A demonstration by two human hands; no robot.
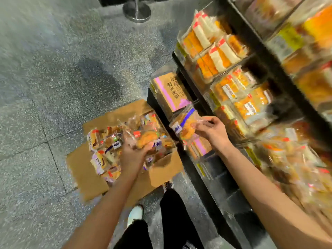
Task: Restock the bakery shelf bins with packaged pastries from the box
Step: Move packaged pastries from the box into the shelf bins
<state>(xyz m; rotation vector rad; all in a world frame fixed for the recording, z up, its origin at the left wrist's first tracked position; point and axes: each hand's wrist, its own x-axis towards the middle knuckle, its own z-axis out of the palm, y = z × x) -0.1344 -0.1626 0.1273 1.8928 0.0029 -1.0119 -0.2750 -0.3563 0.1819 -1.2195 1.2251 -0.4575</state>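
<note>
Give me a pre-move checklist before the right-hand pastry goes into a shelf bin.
1. Right hand grips a packaged pastry: ok.
2. Left hand holds a pastry pack over the box: ok.
3. Target bin has room: cannot tell, a labelled carton sits in it.
4. Wrapper intact: cannot tell, blurred.
5. Box stocked: ok.

motion blur smears the shelf bins (242, 97), labels unreadable; left hand (133, 155) covers pastries in the box (161, 169); forearms run off the bottom edge.
</note>
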